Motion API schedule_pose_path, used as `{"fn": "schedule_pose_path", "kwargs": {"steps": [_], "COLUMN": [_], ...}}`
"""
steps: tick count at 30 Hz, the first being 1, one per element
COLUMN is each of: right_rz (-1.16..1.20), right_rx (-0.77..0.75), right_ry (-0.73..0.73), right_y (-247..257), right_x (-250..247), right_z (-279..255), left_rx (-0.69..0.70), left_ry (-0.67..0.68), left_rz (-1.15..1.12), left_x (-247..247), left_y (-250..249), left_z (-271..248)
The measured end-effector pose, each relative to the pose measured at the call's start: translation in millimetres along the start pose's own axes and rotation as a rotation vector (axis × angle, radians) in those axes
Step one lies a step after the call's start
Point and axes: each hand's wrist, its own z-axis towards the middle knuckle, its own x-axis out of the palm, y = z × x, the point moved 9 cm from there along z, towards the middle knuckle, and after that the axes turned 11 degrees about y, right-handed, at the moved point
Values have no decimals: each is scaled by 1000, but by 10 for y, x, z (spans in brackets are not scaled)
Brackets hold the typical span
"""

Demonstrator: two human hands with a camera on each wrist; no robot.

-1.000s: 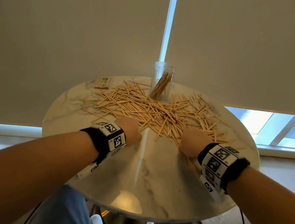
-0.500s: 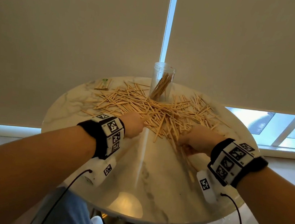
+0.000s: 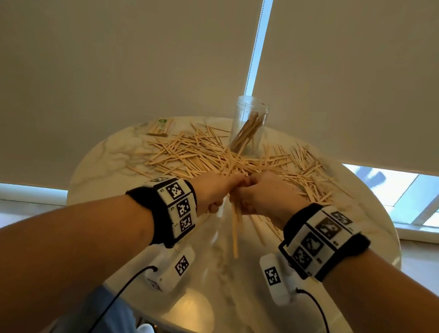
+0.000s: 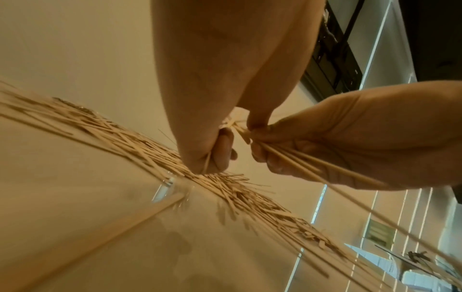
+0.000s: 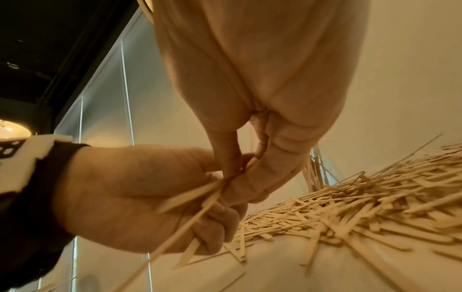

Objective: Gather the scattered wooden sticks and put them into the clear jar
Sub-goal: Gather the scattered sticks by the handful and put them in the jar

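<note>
Many thin wooden sticks (image 3: 199, 158) lie scattered across the far half of the round marble table (image 3: 223, 294). The clear jar (image 3: 249, 119) stands upright at the far edge with several sticks leaning inside. My left hand (image 3: 215, 191) and right hand (image 3: 264, 198) meet knuckle to knuckle just above the pile's near edge. A bundle of sticks (image 3: 234, 230) hangs down between them towards me. In the left wrist view the right hand (image 4: 350, 138) grips several long sticks. In the right wrist view the left hand (image 5: 125, 197) has its fingers curled round sticks too.
A small wrapped packet of sticks (image 3: 160, 127) lies at the table's far left. Roller blinds hang right behind the jar. The near half of the table holds only a few loose sticks (image 3: 266, 226) under my right wrist. Wrist-camera cables trail off the near edge.
The hands were apart at the pile's near edge. They have come together at the middle and lifted a little, and a bundle of sticks is now held between them.
</note>
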Motion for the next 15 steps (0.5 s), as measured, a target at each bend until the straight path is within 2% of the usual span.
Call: {"fn": "schedule_pose_path", "kwargs": {"steps": [3,10,12,15], "right_rz": [-43,-57,30,-25], "right_rx": [-14,-10,-31,-110], "right_ry": [-7,-4,-39,11], "right_y": [38,79,127,253], "right_x": [74,60,-8,25], "right_z": [49,68,21,-27], "left_rx": [63,42,89,156], "left_ry": [-46,-208,-239,-239], "left_rz": [-48,-41,-18,33], "left_x": [-73,-312,-365,-392], "left_y": [-89,-85,-111,-132], "left_z": [-49,-26,-34,0]}}
